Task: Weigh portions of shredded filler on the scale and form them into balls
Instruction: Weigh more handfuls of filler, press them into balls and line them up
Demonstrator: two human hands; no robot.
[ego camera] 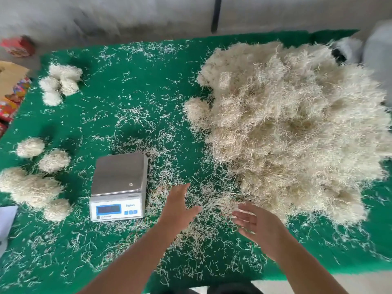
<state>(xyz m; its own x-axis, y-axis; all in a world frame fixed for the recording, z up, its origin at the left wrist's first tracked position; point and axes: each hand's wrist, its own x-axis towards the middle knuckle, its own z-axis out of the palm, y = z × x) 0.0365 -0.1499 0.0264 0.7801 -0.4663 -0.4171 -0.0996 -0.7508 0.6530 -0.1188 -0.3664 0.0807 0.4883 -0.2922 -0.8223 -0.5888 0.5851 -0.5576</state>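
Nearest the camera, two bare forearms are extended over the green table covering [131, 98]. The left hand [178, 205] is held with its fingers spread and relaxed, nothing grasped in it; the right hand [257, 227] is likewise held loose and palm-inward, empty, though it is blurred and the exact lie of its fingers can only be roughly judged. Between the two hands a thin wisp of loose strands [220, 203] is seen, just beyond the fingertips and seemingly not held by either hand. The covering all around is littered with scattered shreds.

Just left of the left hand the scale [119, 183] is placed, its steel platform bare and its display unreadable. The large heap of shredded filler [292, 128] is spread to the right and beyond the right hand, its near edge close to that hand's fingertips. Finished balls [36, 183] are grouped at the left edge, with a further cluster of balls [60, 82] at the far left corner.

A fresh portion is judged to be about to be gathered. The light, springy strands could be shed on the way to the platform, so that the weight falls short; stray shreds already lying beside the scale could also be swept onto it and counted wrongly. If too little is scooped from the thin wisp, repeated topping-up from the heap would be needed.
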